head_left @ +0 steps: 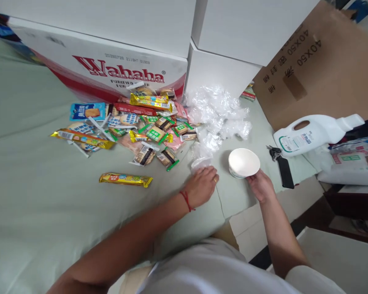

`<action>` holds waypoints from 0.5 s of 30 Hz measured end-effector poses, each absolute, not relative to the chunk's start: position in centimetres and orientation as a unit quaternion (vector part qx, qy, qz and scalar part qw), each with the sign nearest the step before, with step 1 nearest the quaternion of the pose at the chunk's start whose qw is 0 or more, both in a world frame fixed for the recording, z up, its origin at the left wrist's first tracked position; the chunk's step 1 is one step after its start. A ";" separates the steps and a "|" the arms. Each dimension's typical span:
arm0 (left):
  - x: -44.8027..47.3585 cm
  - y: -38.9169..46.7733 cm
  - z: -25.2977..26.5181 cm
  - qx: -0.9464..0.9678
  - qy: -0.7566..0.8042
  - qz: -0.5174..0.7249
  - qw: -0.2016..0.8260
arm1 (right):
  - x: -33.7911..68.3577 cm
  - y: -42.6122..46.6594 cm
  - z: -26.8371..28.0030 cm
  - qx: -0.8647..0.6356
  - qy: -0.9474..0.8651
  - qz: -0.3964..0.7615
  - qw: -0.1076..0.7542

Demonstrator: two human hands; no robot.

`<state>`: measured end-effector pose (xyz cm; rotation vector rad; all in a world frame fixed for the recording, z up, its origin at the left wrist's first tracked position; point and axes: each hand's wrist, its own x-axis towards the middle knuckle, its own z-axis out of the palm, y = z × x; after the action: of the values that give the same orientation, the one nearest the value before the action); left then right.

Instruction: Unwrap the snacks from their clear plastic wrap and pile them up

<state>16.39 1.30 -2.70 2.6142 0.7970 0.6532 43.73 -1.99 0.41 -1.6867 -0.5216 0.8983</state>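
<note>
My right hand holds a white paper bowl from below on its right side; the bowl is tilted so its inside faces me. With a ring on one finger and a red cord at the wrist, my left hand is closed at the near edge of a clear plastic piece. Its fingertips are partly hidden. Behind that piece lies a heap of crinkled clear plastic. To the left spreads a pile of wrapped snacks, and a yellow snack bar lies apart from it.
Behind the snacks stands a white and red Wahaha carton, with more white boxes around it. At the right are a brown cardboard box, a white detergent bottle lying on its side, and keys with a black fob. A pale green sheet covers the surface.
</note>
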 end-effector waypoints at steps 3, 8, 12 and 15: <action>16.3 4.3 -3.6 0.885 0.304 0.272 0.225 | 44.0 -4.2 0.8 -0.774 -0.352 0.215 0.481; 15.3 7.4 -4.2 0.838 0.304 0.361 0.275 | 43.5 -7.1 4.4 -0.609 -0.762 0.128 0.181; 15.1 7.5 -5.0 0.826 0.311 0.385 0.272 | 43.2 -7.3 4.8 -0.569 -0.818 -0.019 0.086; 15.1 7.4 -5.6 0.832 0.301 0.381 0.270 | 43.0 -6.9 4.3 -0.567 -0.813 -0.083 0.099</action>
<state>15.13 7.37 -5.55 2.2417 0.8104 1.0255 43.04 -6.94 4.31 -1.6775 -2.4062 -0.2448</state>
